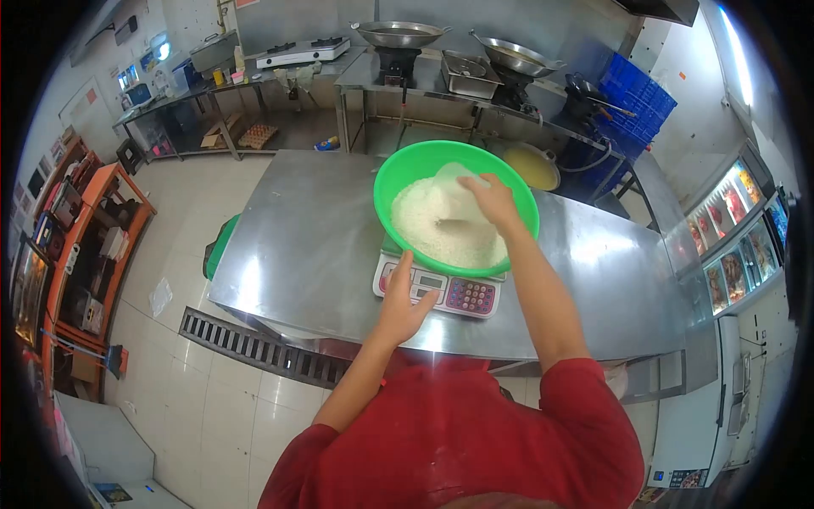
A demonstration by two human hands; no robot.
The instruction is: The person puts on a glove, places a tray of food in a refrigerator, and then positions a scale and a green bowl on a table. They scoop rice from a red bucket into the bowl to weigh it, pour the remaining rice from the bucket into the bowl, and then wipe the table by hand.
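A large green basin [387, 219] sits on a digital kitchen scale [431, 284] on the steel table. White, rice-like grain [415, 222] covers the basin's bottom. My right hand [492, 201] reaches over the basin from the right, closed round a translucent plastic scoop [458, 191] whose lower edge dips into the grain. Beside the scale's display, my left hand [407, 304] is open, thumb and fingers apart. Its fingertips come up to the basin's near rim.
The steel table [288, 229] fills the middle. Behind it stand a gas stove [303, 53], a wok [400, 34], stacked blue crates [636, 102] and a pot of yellowish liquid [532, 167]. An orange shelf [93, 204] is at left, a glass-door fridge [733, 225] at right.
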